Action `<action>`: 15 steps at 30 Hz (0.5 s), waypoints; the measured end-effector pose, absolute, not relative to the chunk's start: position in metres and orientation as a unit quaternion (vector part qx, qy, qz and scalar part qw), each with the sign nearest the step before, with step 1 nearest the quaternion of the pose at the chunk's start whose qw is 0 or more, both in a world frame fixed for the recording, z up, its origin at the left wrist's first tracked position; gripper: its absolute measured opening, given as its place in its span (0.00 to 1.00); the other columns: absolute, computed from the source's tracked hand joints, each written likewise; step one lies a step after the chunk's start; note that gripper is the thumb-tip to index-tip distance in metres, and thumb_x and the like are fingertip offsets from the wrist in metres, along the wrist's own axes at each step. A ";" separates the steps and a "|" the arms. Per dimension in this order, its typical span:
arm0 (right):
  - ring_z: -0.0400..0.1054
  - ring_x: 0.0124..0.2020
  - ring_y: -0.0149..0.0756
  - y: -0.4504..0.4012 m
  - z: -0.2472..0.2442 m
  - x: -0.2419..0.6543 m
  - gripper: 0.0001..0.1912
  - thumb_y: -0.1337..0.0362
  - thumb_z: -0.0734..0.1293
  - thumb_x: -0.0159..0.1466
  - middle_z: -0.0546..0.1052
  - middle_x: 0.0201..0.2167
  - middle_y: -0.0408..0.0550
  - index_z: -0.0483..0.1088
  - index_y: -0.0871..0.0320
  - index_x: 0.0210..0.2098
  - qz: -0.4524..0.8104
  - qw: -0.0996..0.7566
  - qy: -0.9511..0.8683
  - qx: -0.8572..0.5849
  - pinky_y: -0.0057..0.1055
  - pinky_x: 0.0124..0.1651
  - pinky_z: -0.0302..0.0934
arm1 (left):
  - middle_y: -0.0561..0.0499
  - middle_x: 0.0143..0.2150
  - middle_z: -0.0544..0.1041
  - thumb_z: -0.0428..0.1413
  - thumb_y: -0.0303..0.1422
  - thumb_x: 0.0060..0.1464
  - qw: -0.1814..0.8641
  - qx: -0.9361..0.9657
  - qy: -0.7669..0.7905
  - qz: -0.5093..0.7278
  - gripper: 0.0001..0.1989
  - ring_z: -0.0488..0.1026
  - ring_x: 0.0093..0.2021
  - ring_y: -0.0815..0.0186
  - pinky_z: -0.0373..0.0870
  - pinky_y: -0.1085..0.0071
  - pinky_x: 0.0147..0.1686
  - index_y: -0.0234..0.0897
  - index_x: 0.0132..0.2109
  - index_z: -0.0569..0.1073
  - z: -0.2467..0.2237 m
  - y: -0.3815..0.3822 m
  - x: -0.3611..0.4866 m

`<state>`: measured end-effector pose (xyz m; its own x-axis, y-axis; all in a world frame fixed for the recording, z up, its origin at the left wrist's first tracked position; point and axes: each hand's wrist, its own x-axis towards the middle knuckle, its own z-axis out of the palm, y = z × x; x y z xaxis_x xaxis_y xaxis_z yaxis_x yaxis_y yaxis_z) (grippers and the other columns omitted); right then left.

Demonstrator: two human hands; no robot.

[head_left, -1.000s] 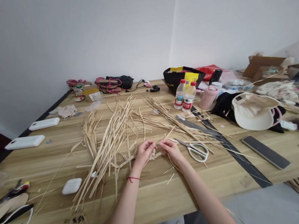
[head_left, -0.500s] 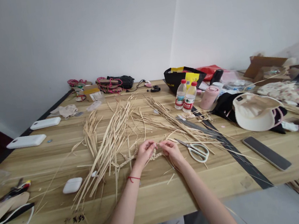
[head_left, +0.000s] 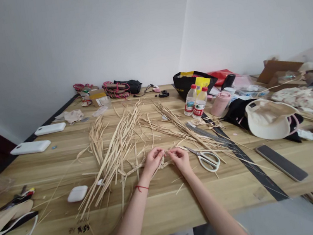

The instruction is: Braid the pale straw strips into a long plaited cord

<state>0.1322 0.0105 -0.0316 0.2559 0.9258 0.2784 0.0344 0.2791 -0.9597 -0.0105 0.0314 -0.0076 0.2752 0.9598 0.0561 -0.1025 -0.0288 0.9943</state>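
My left hand (head_left: 153, 161) and my right hand (head_left: 179, 158) meet fingertip to fingertip over the table. Both are closed in a pinch on a thin straw strand that runs between them and is mostly hidden by the fingers. Under and beside the hands lies a braided straw piece (head_left: 134, 168), its twisted cords showing left of my left hand and between the two wrists. Scissors with pale handles (head_left: 209, 161) rest just right of my right hand. To the left, a large pile of loose straw strands (head_left: 118, 139) fans across the wood.
More straw (head_left: 181, 125) is spread at the back right. Two bottles (head_left: 199, 104), a pink cup (head_left: 220, 103), a cream cap (head_left: 269, 116) and a dark phone (head_left: 281, 162) are on the right. A white case (head_left: 77, 193) sits at left. The wooden table's (head_left: 160, 219) front edge is near my body.
Both hands stay pinched together in almost the same spot, with only small finger shifts. The whole view has moved slightly; nothing on the table has visibly changed place.
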 end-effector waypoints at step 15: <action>0.59 0.24 0.33 0.004 -0.037 0.128 0.11 0.57 0.65 0.60 0.70 0.22 0.45 0.76 0.56 0.33 0.198 0.570 -0.604 -0.521 0.29 0.28 0.54 | 0.56 0.20 0.67 0.59 0.42 0.47 0.557 0.537 0.411 0.482 0.13 0.64 0.21 0.72 0.59 0.78 0.21 0.36 0.34 0.71 -0.006 0.030 -0.007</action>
